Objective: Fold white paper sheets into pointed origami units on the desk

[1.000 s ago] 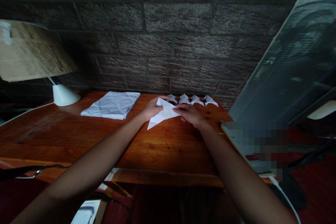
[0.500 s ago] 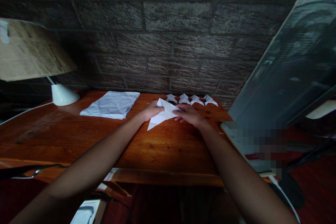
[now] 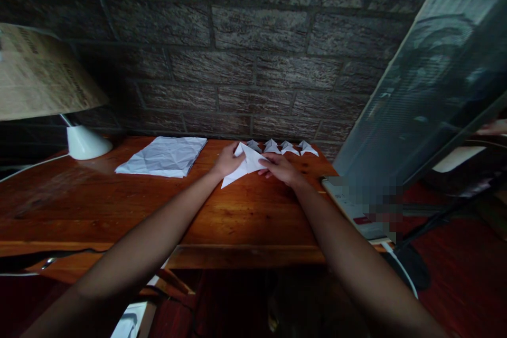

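A folded sheet of white paper [image 3: 246,163] with pointed corners is held between my two hands, above the wooden desk [image 3: 237,216]. My left hand [image 3: 228,160] grips its left side, thumb on top of the paper. At the right corner, my right hand [image 3: 278,168] pinches the paper between thumb and fingers; some of its fingers are hidden under the sheet. Just beyond my hands, several small folded paper pieces [image 3: 304,149] stand in a row near the wall. A stack of creased white paper [image 3: 162,156] lies to the left of my left hand.
On the left stands a lamp with a white base [image 3: 87,142] and a papery shade [image 3: 43,74]. A brick wall [image 3: 253,68] runs behind the desk. To the right are a translucent panel [image 3: 400,90] and a flat device, partly blurred out, with a white cable [image 3: 404,272].
My left thumb has shifted up along the paper, whose lower left tip sits a little higher. The whole view has turned slightly to the right.
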`<state>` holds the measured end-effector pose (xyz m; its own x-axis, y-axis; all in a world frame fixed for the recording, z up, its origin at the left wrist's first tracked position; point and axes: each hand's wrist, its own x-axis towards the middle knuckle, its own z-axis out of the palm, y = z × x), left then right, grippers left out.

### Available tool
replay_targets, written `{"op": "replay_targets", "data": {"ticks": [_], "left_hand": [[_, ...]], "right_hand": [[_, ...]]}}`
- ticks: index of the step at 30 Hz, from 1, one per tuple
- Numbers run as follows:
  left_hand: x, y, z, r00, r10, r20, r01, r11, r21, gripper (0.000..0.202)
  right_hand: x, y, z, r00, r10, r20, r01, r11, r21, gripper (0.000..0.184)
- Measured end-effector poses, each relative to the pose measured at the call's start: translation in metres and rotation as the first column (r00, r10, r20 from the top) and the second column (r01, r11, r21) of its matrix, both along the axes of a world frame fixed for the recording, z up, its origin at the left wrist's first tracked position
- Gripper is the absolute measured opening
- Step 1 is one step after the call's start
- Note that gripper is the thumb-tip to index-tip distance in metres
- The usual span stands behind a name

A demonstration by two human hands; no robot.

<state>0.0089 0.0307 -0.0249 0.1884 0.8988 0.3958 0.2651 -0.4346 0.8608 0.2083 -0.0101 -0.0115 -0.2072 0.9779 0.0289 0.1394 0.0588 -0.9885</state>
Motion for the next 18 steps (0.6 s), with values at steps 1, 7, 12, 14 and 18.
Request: {"op": "replay_targets", "data": {"ticks": [1, 7, 12, 14, 18], "left_hand": [[0.001, -0.001, 0.002, 0.997, 0.075, -0.011, -0.073, 0.994, 0.087, 0.045], [0.005, -0.018, 0.014, 0.921, 0.367, -0.132, -0.258, 0.827, 0.5, 0.062], [0.017, -0.028, 0.013, 0.924, 0.347, -0.159, -0.207, 0.806, 0.554, 0.032], [0.021, -0.026, 0.007, 0.973, 0.198, -0.122, -0.126, 0.889, 0.44, 0.033], [0.027, -0.016, -0.006, 0.997, -0.06, -0.058, 0.073, 0.961, 0.267, 0.035]], "right_hand": [[0.0, -0.001, 0.0, 1.0, -0.013, -0.027, 0.013, 1.0, 0.004, 0.01], [0.001, 0.004, -0.004, 0.947, -0.166, -0.274, 0.169, 0.986, -0.011, 0.007], [0.002, 0.0, -0.011, 0.903, -0.204, -0.379, 0.22, 0.975, 0.0, 0.006], [0.002, -0.007, -0.012, 0.902, -0.202, -0.381, 0.223, 0.975, 0.012, 0.007], [0.001, -0.016, -0.013, 0.943, -0.118, -0.312, 0.138, 0.99, 0.043, 0.008]]}}
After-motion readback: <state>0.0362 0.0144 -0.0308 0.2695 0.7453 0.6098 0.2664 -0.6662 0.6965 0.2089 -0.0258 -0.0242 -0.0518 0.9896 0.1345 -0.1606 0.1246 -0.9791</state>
